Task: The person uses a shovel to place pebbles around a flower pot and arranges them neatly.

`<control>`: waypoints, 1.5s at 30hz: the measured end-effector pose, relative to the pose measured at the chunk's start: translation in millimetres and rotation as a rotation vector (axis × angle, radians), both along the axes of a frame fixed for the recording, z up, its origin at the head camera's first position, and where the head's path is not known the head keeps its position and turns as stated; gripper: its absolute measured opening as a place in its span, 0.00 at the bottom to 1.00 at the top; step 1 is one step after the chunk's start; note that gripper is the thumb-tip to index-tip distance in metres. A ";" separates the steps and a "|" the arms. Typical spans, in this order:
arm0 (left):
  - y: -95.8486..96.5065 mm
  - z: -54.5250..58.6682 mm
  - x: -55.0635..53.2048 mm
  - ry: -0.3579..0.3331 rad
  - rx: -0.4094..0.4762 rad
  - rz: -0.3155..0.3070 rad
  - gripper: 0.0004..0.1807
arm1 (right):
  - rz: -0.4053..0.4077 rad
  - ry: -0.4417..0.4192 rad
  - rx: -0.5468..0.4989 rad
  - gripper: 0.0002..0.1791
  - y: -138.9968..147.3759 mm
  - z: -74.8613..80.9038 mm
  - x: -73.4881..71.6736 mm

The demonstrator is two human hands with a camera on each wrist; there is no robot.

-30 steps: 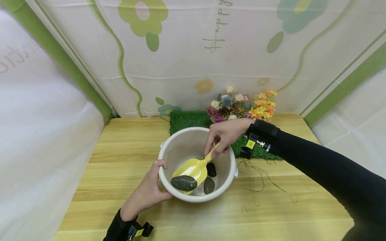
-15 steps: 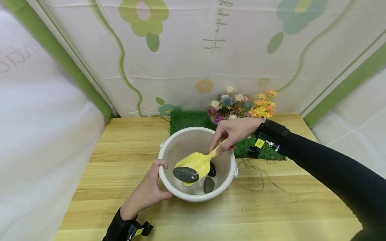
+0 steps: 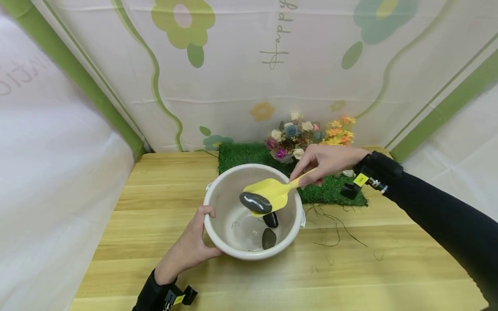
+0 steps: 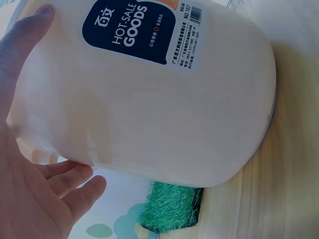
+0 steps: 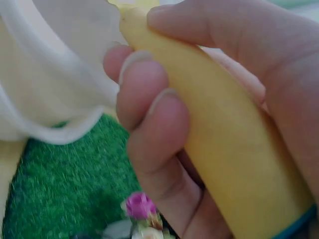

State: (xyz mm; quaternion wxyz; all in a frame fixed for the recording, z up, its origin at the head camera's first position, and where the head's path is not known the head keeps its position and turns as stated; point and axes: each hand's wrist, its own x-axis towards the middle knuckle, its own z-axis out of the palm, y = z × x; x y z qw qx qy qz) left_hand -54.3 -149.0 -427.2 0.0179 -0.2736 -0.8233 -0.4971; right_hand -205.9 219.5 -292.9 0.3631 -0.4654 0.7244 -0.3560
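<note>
A white bucket [image 3: 253, 255] stands on the wooden table. My left hand [image 3: 191, 244] grips its left rim, fingertips hooked over the edge; the left wrist view shows the thumb and fingers against the labelled bucket wall [image 4: 149, 114]. My right hand [image 3: 330, 163] holds a yellow scoop [image 3: 277, 192] by its handle [image 5: 219, 124], fingers curled round it. On the scoop's blade lies a large dark grey oval stone [image 3: 255, 202], jutting past the left edge, over the bucket. Inside the bucket are a black stone [image 3: 271, 220], partly hidden by the scoop, and a grey-brown stone [image 3: 269, 239].
Behind the bucket lies a green artificial grass mat [image 3: 241, 154]. Mixed artificial flowers [image 3: 292, 131] and orange-yellow flowers [image 3: 339, 131] stand at the back, near a printed cloth wall [image 3: 229, 77]. Thin dark strands [image 3: 337, 235] lie on the table [image 3: 163, 194] to the right.
My right hand has moved right and up, carrying the scoop with the oval stone away from the bucket's bottom. The left hand and bucket have stayed in place.
</note>
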 end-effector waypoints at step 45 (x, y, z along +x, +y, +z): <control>11.6 35.3 9.2 -0.004 0.012 -0.018 0.39 | -0.481 -0.034 0.018 0.19 163.3 -104.0 -12.4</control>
